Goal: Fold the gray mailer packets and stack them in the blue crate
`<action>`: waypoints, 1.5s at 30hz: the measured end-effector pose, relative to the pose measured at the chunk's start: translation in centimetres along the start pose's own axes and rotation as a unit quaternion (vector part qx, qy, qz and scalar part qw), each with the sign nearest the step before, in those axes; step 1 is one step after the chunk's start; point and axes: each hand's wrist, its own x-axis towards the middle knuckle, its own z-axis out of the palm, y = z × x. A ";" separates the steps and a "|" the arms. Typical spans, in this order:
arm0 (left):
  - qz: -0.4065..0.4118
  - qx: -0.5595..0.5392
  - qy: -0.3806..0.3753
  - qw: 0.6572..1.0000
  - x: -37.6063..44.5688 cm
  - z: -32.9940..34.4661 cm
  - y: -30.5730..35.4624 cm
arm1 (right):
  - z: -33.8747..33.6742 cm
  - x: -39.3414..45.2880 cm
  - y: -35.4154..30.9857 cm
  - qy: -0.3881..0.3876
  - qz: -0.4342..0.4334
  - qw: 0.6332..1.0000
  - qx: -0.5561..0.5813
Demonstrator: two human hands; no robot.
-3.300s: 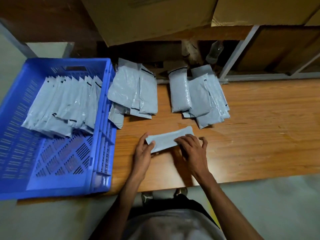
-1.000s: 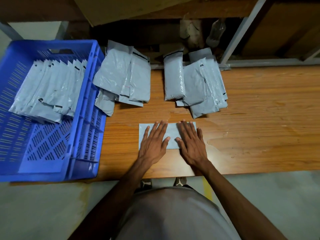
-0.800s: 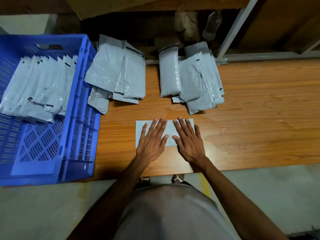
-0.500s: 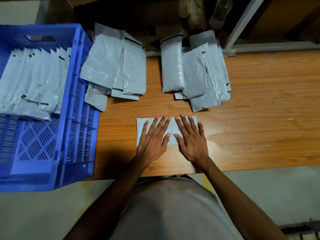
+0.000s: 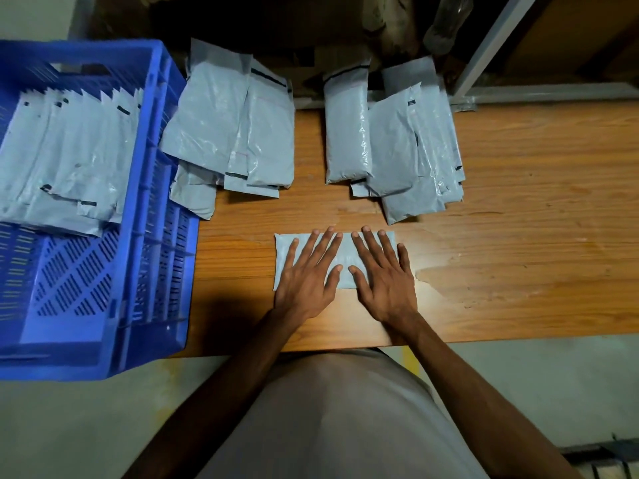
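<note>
On table edge: left hand, right hand flat, fingers straight, covering folded packet; fold seemingly hidden.

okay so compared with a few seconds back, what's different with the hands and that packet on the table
The packet was pinched at both ends and slightly tilted; now it lies flat and square to the table edge. The left hand and right hand have let go and press it with straight, spread fingers. The blue crate with its row of packets and the two piles behind stayed as they were.
</note>
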 end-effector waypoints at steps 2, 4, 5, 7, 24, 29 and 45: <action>0.000 0.003 -0.003 1.000 0.0 0.1 0.0 | 0.1 0.0 0.0 -0.001 -0.002 1.000 -0.004; 0.001 0.000 -0.008 1.000 0.0 0.1 -0.1 | 0.1 -0.1 0.0 -0.003 -0.005 1.000 -0.008; 0.004 -0.009 -0.010 1.000 -0.1 0.0 -0.2 | 0.0 -0.1 0.0 -0.002 -0.006 1.000 -0.012; 0.008 -0.041 -0.016 0.999 -0.2 -0.6 -0.5 | -0.1 -0.3 -0.5 0.011 -0.004 1.000 -0.028; -0.024 -0.006 0.015 1.000 -1.3 -0.4 -3.4 | 0.9 1.3 -2.6 -0.016 -0.048 0.999 -0.013; -0.030 -0.004 0.005 1.000 -1.1 -0.2 -3.5 | 0.7 1.5 -2.7 -0.016 -0.041 0.999 -0.012; -0.026 -0.012 -0.001 1.000 -1.2 -0.7 -3.4 | 0.4 1.6 -2.5 -0.015 -0.033 0.995 0.090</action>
